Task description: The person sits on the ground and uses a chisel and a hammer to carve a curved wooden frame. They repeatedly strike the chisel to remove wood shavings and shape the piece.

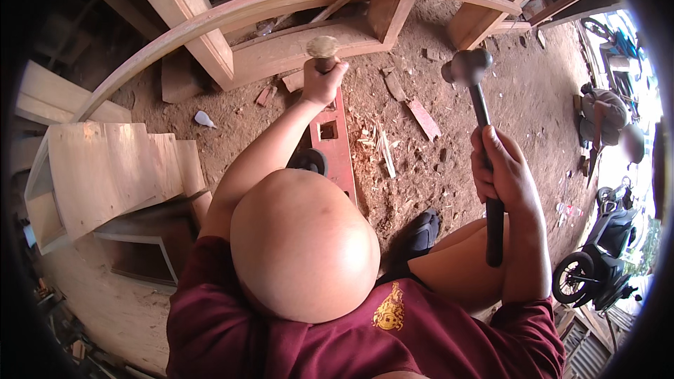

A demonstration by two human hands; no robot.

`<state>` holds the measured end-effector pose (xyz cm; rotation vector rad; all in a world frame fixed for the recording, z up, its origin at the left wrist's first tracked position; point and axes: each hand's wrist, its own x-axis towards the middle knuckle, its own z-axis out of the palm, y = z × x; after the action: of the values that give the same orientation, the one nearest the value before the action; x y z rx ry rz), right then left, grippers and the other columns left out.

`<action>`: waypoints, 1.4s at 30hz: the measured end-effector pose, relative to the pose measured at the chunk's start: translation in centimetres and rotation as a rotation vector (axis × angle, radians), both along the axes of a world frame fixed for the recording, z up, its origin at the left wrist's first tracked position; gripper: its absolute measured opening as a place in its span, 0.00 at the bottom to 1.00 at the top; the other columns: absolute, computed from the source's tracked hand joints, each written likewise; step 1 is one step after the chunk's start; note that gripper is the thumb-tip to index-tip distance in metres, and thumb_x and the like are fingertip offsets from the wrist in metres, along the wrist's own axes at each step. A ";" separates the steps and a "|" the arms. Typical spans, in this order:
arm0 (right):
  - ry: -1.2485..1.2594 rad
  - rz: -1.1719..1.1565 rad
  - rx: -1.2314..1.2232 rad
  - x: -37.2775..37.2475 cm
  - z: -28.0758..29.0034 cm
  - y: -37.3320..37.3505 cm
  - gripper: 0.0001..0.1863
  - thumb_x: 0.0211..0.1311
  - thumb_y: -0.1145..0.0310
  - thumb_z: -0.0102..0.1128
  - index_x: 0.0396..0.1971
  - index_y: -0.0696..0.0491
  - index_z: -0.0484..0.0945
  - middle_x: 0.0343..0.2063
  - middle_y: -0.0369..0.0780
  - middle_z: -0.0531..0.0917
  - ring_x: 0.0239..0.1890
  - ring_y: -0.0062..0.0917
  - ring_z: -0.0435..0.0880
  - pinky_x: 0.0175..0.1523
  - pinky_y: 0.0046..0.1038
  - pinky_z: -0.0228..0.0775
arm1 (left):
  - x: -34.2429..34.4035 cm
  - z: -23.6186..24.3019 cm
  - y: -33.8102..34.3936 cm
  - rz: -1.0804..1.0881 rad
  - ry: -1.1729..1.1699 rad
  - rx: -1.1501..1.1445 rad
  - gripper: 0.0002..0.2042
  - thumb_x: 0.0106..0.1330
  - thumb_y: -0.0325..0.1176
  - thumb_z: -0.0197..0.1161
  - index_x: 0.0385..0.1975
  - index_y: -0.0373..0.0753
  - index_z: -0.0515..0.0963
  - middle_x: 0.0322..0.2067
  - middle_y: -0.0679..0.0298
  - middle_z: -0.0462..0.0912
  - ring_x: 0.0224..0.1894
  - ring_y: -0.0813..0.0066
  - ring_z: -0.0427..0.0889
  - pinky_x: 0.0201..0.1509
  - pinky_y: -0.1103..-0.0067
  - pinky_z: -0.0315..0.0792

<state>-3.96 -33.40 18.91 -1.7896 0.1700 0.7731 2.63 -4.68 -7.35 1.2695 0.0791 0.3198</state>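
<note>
My left hand [324,83] grips an upright chisel [322,48] by its handle, whose pale top is worn and flattened. It stands over a long red-painted timber [340,161] with a square cut hole [328,130]; a dark round object [309,160] lies beside the timber, partly behind my knee. My right hand [502,165] is closed round the black handle of a hammer [465,70], held with its head up at the right. The chisel's blade is hidden by my hand and arm. Pale shavings [382,147] are scattered right of the timber.
A curved pale beam [267,1] crosses upright timber frames at the back. Stacked plywood pieces [98,175] stand left. Offcuts [423,118] lie on the dirt floor. At the far right are a crouching person [604,119] and a parked black scooter [600,253]. My foot [421,231] is below.
</note>
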 end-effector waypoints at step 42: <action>0.106 -0.112 0.102 0.6 0.8 -2.7 0.19 0.72 0.47 0.41 0.30 0.47 0.66 0.10 0.27 0.60 0.05 0.09 0.55 0.09 0.16 0.49 | -1.2 1.8 -0.3 0.167 -0.082 -0.122 0.07 0.63 0.28 0.54 0.24 0.39 0.65 0.19 0.67 0.70 0.21 0.80 0.68 0.26 0.81 0.64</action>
<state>-3.32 -36.14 19.73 -1.6294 0.2937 0.7826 1.39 -4.95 -5.51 1.1296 0.1330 0.5031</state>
